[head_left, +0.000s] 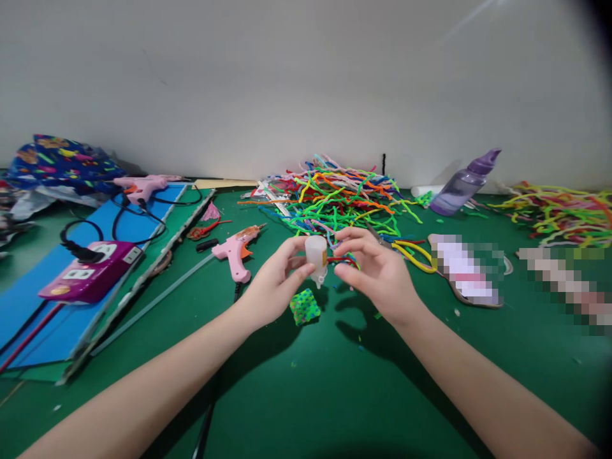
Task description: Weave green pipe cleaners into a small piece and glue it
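My left hand (280,277) grips a small translucent white plastic bottle (315,252) between thumb and fingers, held above the table. The bottle's wide end is up and its narrow end with a small loop points down. Just to the right, my right hand (377,271) is open, its thumb and fingers apart and curved towards the bottle. Red and blue strands (345,259) show in the gap of that hand, seemingly behind it. Below the bottle lies a small green square piece (305,306) with blue and orange specks.
A pink glue gun (234,255) lies left of my hands, near a purple power strip (95,271) on a blue board (29,319). Behind are heaped fuzzy pipe cleaners (335,197). Yellow-handled pliers (414,254), a purple water bottle (461,185) and a blurred-out item (466,271) lie to the right.
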Tool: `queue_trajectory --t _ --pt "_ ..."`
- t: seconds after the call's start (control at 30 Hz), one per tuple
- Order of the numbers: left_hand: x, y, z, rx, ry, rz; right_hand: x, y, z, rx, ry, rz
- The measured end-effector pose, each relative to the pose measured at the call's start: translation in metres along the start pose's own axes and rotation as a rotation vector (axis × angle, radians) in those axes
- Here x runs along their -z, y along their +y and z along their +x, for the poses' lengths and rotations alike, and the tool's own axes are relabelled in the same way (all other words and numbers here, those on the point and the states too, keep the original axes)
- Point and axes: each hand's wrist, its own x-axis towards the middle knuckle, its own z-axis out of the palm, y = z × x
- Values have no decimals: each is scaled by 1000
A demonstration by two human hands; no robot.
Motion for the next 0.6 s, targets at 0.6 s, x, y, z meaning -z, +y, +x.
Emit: queue_trajectory --t 0.6 --pt "3 2 0 43 97 107 -5 -7 -4 -63 -15 -68"
